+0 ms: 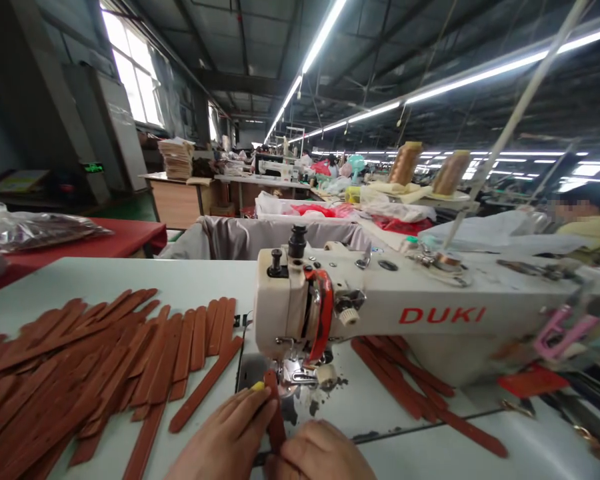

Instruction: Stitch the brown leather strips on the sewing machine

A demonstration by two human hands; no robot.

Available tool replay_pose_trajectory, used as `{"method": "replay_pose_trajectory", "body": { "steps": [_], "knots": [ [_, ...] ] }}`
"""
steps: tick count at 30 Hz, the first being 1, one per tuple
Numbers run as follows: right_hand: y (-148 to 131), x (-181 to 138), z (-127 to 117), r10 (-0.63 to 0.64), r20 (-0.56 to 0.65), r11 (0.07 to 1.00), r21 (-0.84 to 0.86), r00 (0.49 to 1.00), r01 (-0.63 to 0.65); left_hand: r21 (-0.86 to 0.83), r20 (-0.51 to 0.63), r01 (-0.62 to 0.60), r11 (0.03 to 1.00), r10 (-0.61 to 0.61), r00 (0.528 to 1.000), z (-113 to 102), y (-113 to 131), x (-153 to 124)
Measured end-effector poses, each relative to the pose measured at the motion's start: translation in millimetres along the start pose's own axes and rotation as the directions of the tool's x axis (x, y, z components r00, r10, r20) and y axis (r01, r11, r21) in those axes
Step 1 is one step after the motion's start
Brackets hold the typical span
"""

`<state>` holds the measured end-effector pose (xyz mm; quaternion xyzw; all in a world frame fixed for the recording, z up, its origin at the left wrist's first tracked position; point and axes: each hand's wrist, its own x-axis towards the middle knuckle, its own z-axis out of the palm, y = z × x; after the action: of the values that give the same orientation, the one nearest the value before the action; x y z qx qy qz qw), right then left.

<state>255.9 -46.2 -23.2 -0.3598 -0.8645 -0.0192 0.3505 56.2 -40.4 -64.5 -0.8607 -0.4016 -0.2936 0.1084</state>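
With both hands [275, 443] closed on the leather strip [275, 417], it should be kept straight and fed evenly under the sewing machine [330, 313] foot.

You sit in a long factory hall under a dark metal roof [240, 40], where rows of fluorescent tube lights [325, 30] run away from you toward the far end. To your left, tall windows [135, 70] let in bright daylight beside a grey wall [10, 113]. A red-topped table [130, 237] stands near you on that side, and a patch of green floor [130, 208] shows behind it. Farther back, a wooden desk [177, 197] carries a stack of papers [176, 159]. More white worktables [260, 179] line the hall, and a person in yellow [593, 230] sits at your right.
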Motion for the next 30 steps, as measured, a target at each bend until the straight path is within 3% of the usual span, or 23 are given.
{"method": "replay_pose_trajectory", "body": {
  "steps": [5, 12, 16, 22, 30],
  "knots": [
    [1.7, -1.7, 8.4, 0.057, -0.068, 0.998, 0.010, 0.996, -0.057, -0.187, 0.050, -0.064, 0.980, 0.074, 0.996, -23.0, 2.1, 21.6],
    [7.3, -4.0, 13.8, 0.001, 0.038, 1.000, -0.032, 0.999, 0.000, -0.231, 0.048, -0.200, 0.952, 0.216, 0.975, -47.6, -1.3, 50.1],
    [7.7, -2.8, 16.8, -0.004, 0.026, 0.998, -0.060, 1.000, 0.005, -0.276, 0.110, -0.120, 0.954, 0.155, 0.982, -55.1, -0.8, 57.3],
    [8.8, -3.1, 16.4, -0.068, -0.073, 0.996, -0.066, 0.995, 0.063, -0.324, 0.122, -0.083, 0.942, 0.129, 0.984, -48.2, -1.4, 53.4],
    [-0.3, 14.1, 3.6, -0.171, -0.169, 0.985, -0.025, 0.971, 0.169, -0.232, 0.092, -0.077, 0.970, 0.101, 0.991, -56.1, 2.5, 57.6]
  ]
}}
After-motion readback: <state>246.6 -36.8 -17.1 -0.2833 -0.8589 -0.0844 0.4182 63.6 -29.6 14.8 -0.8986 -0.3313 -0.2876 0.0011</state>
